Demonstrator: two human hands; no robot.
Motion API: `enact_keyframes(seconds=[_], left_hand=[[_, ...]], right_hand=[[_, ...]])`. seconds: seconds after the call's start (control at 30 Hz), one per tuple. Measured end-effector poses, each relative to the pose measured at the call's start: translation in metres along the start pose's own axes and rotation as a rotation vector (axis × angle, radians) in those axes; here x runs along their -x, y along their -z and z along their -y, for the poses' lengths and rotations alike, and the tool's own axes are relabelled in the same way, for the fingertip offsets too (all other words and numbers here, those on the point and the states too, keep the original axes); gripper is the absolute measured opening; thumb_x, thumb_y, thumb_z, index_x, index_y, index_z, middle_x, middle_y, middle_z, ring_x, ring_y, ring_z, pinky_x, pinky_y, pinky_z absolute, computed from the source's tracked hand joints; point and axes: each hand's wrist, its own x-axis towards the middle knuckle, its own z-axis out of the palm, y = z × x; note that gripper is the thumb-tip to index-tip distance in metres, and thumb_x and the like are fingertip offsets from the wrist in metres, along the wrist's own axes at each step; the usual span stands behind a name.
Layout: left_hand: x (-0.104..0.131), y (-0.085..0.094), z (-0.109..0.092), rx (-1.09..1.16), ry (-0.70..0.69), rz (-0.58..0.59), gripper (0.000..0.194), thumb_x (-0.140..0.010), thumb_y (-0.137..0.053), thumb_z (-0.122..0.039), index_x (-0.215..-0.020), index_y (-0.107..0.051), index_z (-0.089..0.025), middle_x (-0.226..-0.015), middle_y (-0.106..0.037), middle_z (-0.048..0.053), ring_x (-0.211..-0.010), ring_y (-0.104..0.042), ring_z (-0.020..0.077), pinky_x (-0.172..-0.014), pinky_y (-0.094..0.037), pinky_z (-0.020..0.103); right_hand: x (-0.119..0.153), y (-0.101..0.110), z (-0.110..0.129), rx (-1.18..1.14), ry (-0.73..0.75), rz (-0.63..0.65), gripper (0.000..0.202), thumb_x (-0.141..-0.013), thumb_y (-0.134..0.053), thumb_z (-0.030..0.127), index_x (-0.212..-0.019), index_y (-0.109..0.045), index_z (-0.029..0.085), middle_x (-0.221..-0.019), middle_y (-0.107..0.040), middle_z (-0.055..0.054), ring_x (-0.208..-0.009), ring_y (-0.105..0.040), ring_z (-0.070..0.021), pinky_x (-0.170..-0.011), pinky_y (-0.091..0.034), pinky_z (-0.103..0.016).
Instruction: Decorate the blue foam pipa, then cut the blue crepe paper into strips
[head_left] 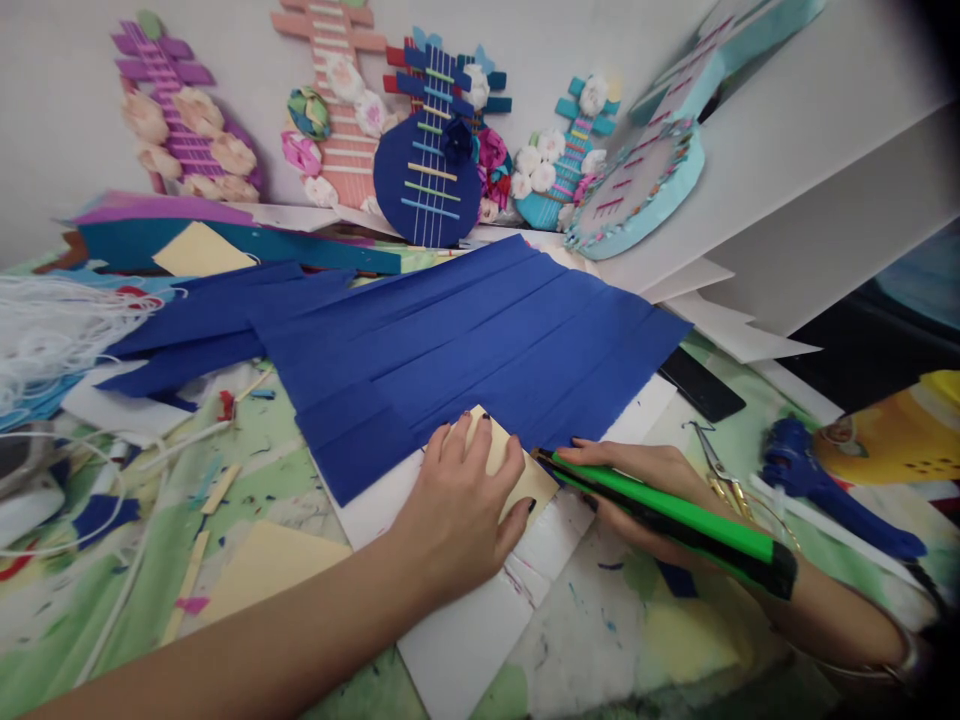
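Note:
My left hand (465, 495) lies with fingers spread on a small cream card (536, 485), pressing it onto the near edge of a large blue sheet of paper (480, 330). That sheet has several long creases or slits. In my right hand (637, 480) is a green and black utility knife (675, 515), its front end at the card's right corner, over the blue sheet's near edge. Whether the blade is out I cannot tell. Beneath the blue sheet, a white board (469, 640) shows pen or cut marks.
Scissors (720, 470), a blue glue gun (832, 490) and a black phone (701, 385) lie at right. White cord (60, 330) is heaped at left. Decorated paper instruments, including a dark blue one (427, 185), lean on the wall behind. Another cream card (274, 570) rests near my left forearm.

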Motion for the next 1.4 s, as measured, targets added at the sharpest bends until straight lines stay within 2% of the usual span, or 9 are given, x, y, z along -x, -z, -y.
enact_keyframes(seconds=[0.17, 0.37, 0.47, 0.63, 0.8, 1.0, 1.23, 1.4], left_hand=[[-0.0001, -0.0006, 0.0001, 0.007, -0.001, -0.009, 0.050, -0.090, -0.043, -0.041, -0.131, -0.050, -0.013, -0.135, -0.045, 0.026, -0.129, -0.038, 0.0418, -0.099, -0.034, 0.058], [0.0002, -0.0017, 0.0006, 0.003, 0.000, -0.020, 0.050, -0.090, -0.043, -0.041, -0.131, -0.050, -0.013, -0.134, -0.046, 0.026, -0.128, -0.038, 0.0425, -0.099, -0.034, 0.058], [0.0002, -0.0016, 0.0004, 0.001, 0.000, -0.025, 0.050, -0.090, -0.043, -0.042, -0.131, -0.050, -0.013, -0.134, -0.046, 0.026, -0.128, -0.039, 0.0424, -0.099, -0.034, 0.058], [-0.0003, -0.0011, 0.0001, 0.002, -0.001, -0.023, 0.049, -0.090, -0.043, -0.041, -0.130, -0.051, -0.013, -0.134, -0.046, 0.025, -0.128, -0.039, 0.0420, -0.098, -0.035, 0.058], [-0.0008, -0.0003, 0.0003, 0.000, 0.002, 0.001, 0.051, -0.090, -0.042, -0.042, -0.131, -0.050, -0.013, -0.135, -0.046, 0.026, -0.128, -0.038, 0.0425, -0.099, -0.034, 0.058], [-0.0010, 0.0003, 0.0006, 0.001, 0.002, 0.019, 0.051, -0.091, -0.041, -0.042, -0.132, -0.050, -0.013, -0.135, -0.045, 0.026, -0.129, -0.037, 0.0426, -0.100, -0.033, 0.057], [-0.0001, 0.0000, 0.0001, -0.007, 0.004, 0.010, 0.051, -0.090, -0.041, -0.042, -0.132, -0.050, -0.013, -0.135, -0.045, 0.025, -0.129, -0.037, 0.0422, -0.100, -0.033, 0.057], [-0.0007, 0.0007, 0.0001, -0.004, 0.006, 0.023, 0.051, -0.091, -0.041, -0.043, -0.132, -0.050, -0.014, -0.135, -0.045, 0.025, -0.129, -0.037, 0.0424, -0.100, -0.033, 0.057]], right_hand=[[-0.0003, 0.0009, 0.0003, -0.004, 0.043, 0.007, 0.042, -0.074, -0.052, 0.008, -0.114, -0.058, 0.020, -0.105, -0.073, -0.004, -0.091, -0.071, -0.0162, -0.080, -0.058, -0.022], [0.0043, 0.0013, 0.0026, 0.034, -0.024, -0.022, 0.042, -0.075, -0.053, 0.008, -0.114, -0.060, 0.023, -0.104, -0.073, -0.001, -0.092, -0.071, -0.0161, -0.088, -0.055, -0.024], [0.0039, 0.0016, 0.0021, 0.021, -0.003, -0.009, 0.044, -0.073, -0.053, 0.006, -0.114, -0.060, 0.023, -0.101, -0.074, -0.001, -0.090, -0.071, -0.0162, -0.092, -0.054, -0.026], [0.0032, 0.0020, 0.0025, 0.002, -0.006, -0.004, 0.046, -0.073, -0.053, 0.006, -0.115, -0.060, 0.023, -0.099, -0.074, 0.000, -0.085, -0.072, -0.0147, -0.085, -0.056, -0.024], [0.0033, 0.0027, 0.0073, -0.027, -0.033, -0.011, 0.044, -0.074, -0.053, 0.005, -0.113, -0.059, 0.023, -0.092, -0.074, 0.000, -0.074, -0.072, -0.0114, -0.068, -0.056, -0.017], [0.0037, 0.0030, 0.0055, 0.005, 0.006, -0.014, 0.044, -0.072, -0.053, 0.006, -0.112, -0.060, 0.022, -0.097, -0.074, -0.001, -0.086, -0.072, -0.0148, -0.084, -0.055, -0.024], [0.0069, 0.0031, 0.0077, -0.061, -0.067, -0.007, 0.043, -0.075, -0.052, 0.005, -0.113, -0.059, 0.024, -0.088, -0.073, 0.002, -0.063, -0.068, -0.0093, -0.059, -0.054, -0.017], [0.0070, 0.0030, 0.0085, -0.034, -0.049, -0.020, 0.040, -0.076, -0.053, 0.007, -0.112, -0.060, 0.022, -0.087, -0.074, 0.000, -0.066, -0.070, -0.0117, -0.066, -0.056, -0.020]])
